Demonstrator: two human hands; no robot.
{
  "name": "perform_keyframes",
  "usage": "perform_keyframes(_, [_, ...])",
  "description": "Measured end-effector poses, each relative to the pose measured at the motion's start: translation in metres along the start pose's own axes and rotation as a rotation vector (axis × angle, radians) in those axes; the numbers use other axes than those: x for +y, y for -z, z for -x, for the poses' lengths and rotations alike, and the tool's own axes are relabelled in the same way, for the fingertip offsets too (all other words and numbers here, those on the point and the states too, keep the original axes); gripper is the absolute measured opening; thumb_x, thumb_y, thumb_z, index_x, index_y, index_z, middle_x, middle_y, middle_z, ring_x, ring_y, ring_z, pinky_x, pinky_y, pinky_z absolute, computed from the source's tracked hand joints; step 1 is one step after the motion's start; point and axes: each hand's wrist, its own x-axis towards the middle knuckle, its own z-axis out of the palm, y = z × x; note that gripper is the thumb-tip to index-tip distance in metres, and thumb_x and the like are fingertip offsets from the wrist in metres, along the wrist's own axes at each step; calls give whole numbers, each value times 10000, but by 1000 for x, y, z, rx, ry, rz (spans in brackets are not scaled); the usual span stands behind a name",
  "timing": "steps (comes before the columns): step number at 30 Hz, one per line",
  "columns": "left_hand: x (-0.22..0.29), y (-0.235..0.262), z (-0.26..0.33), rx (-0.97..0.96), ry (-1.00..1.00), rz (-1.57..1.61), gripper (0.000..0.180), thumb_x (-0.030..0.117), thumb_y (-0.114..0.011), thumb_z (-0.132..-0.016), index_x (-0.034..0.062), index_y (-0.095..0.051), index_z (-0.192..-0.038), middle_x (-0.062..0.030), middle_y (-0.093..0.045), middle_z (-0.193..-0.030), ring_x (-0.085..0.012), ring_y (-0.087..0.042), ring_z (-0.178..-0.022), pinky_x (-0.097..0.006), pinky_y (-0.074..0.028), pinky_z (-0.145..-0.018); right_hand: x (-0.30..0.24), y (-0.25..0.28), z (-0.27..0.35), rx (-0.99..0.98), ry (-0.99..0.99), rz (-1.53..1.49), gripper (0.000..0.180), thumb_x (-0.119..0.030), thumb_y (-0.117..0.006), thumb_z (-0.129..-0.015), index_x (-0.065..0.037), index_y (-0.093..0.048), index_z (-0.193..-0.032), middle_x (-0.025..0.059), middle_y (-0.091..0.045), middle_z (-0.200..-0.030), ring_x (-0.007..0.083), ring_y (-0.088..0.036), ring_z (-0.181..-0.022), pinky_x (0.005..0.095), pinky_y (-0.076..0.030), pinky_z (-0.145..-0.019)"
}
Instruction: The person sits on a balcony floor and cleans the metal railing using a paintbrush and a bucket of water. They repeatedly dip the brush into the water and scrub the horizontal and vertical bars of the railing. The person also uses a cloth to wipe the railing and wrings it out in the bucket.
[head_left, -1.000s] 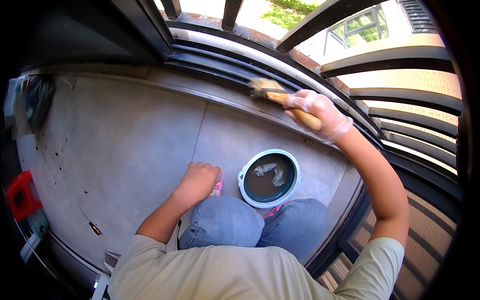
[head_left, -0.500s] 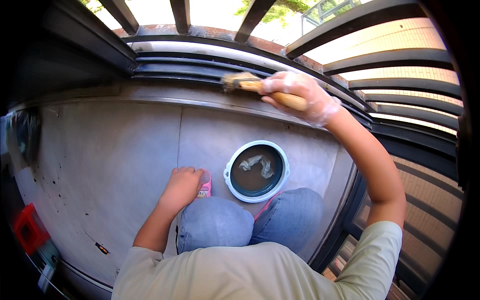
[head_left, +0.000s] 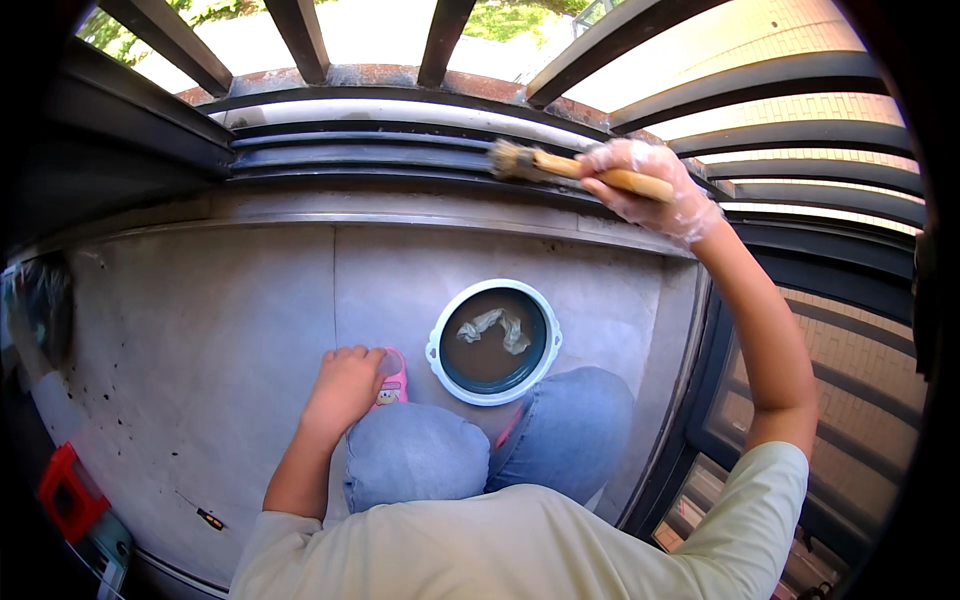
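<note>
In a clear plastic glove, my right hand (head_left: 650, 185) is closed round the wooden handle of a brush (head_left: 557, 165). The brush's pale bristles lie against the dark window track (head_left: 380, 157) below the bars. My left hand (head_left: 349, 385) is bare and rests beside my knee, next to a pink shoe (head_left: 392, 376); its fingers lie loosely extended and nothing shows in them. Between the track and my knees stands a round light-blue basin (head_left: 437, 352) of murky brown water. A crumpled pale cloth (head_left: 510, 333) floats in it.
Dark metal bars (head_left: 447, 40) rise beyond the track, and a glass panel (head_left: 840, 400) stands on the right. On the grey floor (head_left: 220, 330) lies a small black-and-orange object (head_left: 210, 519). A red object (head_left: 72, 492) and a dark bag-like thing (head_left: 45, 300) are at the left.
The brush in my right hand has moved right along the track. My view has shifted slightly, while my left hand stays beside the knee.
</note>
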Motion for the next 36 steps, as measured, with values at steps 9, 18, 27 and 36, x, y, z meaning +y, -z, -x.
perform_keyframes(9, [10, 17, -3, 88, -53, 54, 299, 152, -604, -784, 79, -578, -1073, -123, -616, -977, -313, -572, -934, -406, -429, -830, 24, -87, -62, 55, 193, -138, 164, -126, -687, -784, -102, -619, -931, 90, -637, -844, 254, -617, -755, 331, -507, -665])
perform_keyframes(18, [-18, 8, 11, -38, 112, 13, 284, 161, -587, -794, 62, -585, -1060, -125, -619, -975, -304, -573, -930, -399, -422, -848, -14, -53, -85, 104, -13, -198, 105, -124, -664, -819, -91, -631, -913, 57, -631, -817, 141, -595, -722, 262, -498, -678])
perform_keyframes(27, [-29, 9, 10, 84, 15, 46, 274, 172, -584, -795, 70, -588, -1050, -120, -616, -960, -288, -575, -923, -395, -419, -851, -19, -159, -214, 98, 237, -299, 149, -184, -681, -806, -102, -662, -930, 59, -661, -836, 159, -621, -728, 261, -507, -697])
perform_keyframes(36, [-46, -2, 14, 1, 103, 5, 283, 166, -592, -797, 65, -574, -1061, -122, -606, -957, -294, -557, -947, -408, -409, -851, -42, -145, -234, -69, 145, -295, 102, -129, -668, -816, -81, -654, -905, 31, -647, -821, 125, -583, -701, 255, -497, -673])
